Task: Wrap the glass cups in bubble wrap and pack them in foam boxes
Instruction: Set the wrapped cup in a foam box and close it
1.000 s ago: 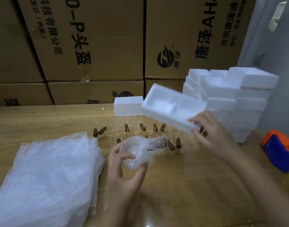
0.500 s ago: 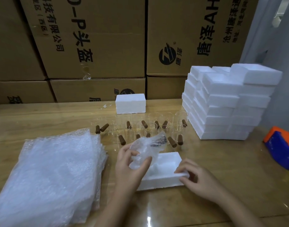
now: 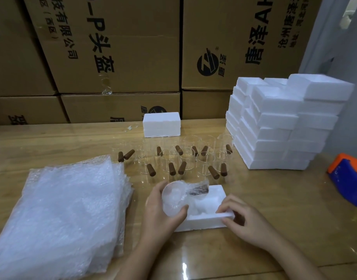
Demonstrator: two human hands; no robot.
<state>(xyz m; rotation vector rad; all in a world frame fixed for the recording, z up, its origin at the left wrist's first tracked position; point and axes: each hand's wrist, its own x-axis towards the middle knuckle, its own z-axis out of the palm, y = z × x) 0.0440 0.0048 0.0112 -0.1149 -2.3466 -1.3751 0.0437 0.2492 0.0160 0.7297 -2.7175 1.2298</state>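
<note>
Underneath, a glossy wooden table (image 3: 284, 235) is seen, backed by a wall of stacked brown cardboard cartons (image 3: 123, 47) printed with black characters. At the right of the table a tall stack of white foam boxes (image 3: 278, 126) is piled, and a single closed foam block (image 3: 161, 124) is set near the cartons. Between them, a cluster of clear glass cups (image 3: 185, 156) with brown handles is arranged upright. A thick pile of bubble wrap (image 3: 62, 215) is spread at the left, and a blue and orange tape dispenser (image 3: 349, 178) is placed at the far right edge.

Nearest the camera, an open foam box (image 3: 204, 222) is laid flat on the table. A wrapped cup (image 3: 174, 201), covered in bubble wrap, is gripped by the left hand (image 3: 159, 217), whose fingers and thumb are curled round it; the cup is held tilted over the left end of the box. The near right corner of the box is pinched by the right hand (image 3: 246, 221), fingers on the rim and thumb against the front wall.
</note>
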